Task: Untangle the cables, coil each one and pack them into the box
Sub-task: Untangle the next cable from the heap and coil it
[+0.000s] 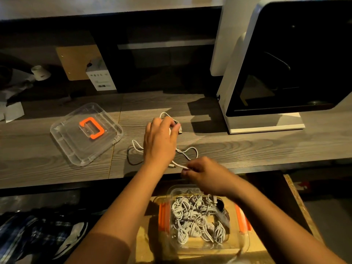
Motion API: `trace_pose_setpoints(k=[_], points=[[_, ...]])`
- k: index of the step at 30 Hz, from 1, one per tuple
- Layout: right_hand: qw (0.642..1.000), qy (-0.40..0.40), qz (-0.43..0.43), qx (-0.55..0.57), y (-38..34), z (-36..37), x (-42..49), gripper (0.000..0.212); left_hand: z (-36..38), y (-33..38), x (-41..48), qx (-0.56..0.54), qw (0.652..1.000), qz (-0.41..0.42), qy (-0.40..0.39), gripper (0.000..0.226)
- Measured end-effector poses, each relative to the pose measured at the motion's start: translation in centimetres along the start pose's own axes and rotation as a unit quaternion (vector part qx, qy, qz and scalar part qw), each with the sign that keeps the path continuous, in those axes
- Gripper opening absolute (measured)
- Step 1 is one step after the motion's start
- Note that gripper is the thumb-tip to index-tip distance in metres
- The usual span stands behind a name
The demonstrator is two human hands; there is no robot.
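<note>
A white cable [187,151] lies in loose loops on the wooden desk, with a thin black cable [130,156] curving beside it. My left hand [159,141] reaches over the loops and grips the USB plug end [180,130] of the white cable. Near the desk's front edge my right hand [203,172] pinches the white cable close to its other plug. Below the desk stands a clear plastic box [242,242] with orange latches, holding several coiled white cables [198,218].
The box's clear lid [64,138] with an orange handle lies on the desk at the left. A white-framed machine [285,73] with a dark window stands at the right. A small white carton [101,79] and a paper cup [41,73] sit at the back left.
</note>
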State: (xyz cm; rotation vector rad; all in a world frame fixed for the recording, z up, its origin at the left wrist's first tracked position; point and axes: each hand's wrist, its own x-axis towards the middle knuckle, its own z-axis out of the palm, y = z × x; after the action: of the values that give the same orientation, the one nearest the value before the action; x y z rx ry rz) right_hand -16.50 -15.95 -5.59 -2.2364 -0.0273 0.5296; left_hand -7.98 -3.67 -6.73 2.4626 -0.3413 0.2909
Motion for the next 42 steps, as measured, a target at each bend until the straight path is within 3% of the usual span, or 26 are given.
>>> trace_pose_setpoints(k=[3,7,11,16,21,25,28,31,36,39,42], points=[[0.997,-0.002,0.0,-0.083,-0.3,-2.7,-0.6,0.021,-0.4,-1.8,0.1,0.107,0.991,0.021,-0.08,0.031],[0.985,0.039,0.001,-0.167,-0.2,-5.0,-0.6,0.021,-0.8,-1.8,-0.7,0.12,0.974,0.047,-0.188,0.05],[0.977,0.111,0.008,-0.181,0.4,-6.5,-0.4,0.021,-1.3,-0.9,-1.4,0.102,0.949,0.059,-0.292,0.071],[0.976,0.106,0.03,-0.186,1.4,-6.8,0.0,0.026,-1.5,-0.1,-1.5,0.155,0.932,0.105,-0.31,0.056],[0.927,0.128,0.031,-0.351,2.4,-5.3,0.6,0.025,-0.7,1.2,-2.1,0.057,0.921,0.063,-0.38,0.062],[0.933,0.188,-0.033,-0.304,2.7,-4.9,0.6,0.024,0.3,1.0,-2.7,-0.044,0.917,0.006,-0.397,0.051],[0.95,0.17,-0.038,-0.257,3.1,-5.3,0.5,0.027,0.4,1.3,-3.0,-0.201,0.88,-0.084,-0.423,0.041],[0.971,0.156,-0.005,-0.183,3.0,-5.4,0.4,0.031,-0.1,1.8,-3.0,-0.338,0.853,-0.116,-0.381,0.039],[0.988,0.111,0.017,-0.11,1.9,-4.1,0.3,0.035,-1.8,3.5,-2.6,-0.426,0.854,-0.057,-0.295,0.033],[0.995,0.063,0.011,-0.077,0.8,-2.6,0.2,0.034,-1.7,4.8,-2.6,-0.514,0.819,-0.091,-0.238,0.021],[0.997,0.041,-0.018,-0.06,-0.2,-1.1,0.0,0.024,-0.8,5.0,-2.4,-0.506,0.84,-0.114,-0.156,0.018]])
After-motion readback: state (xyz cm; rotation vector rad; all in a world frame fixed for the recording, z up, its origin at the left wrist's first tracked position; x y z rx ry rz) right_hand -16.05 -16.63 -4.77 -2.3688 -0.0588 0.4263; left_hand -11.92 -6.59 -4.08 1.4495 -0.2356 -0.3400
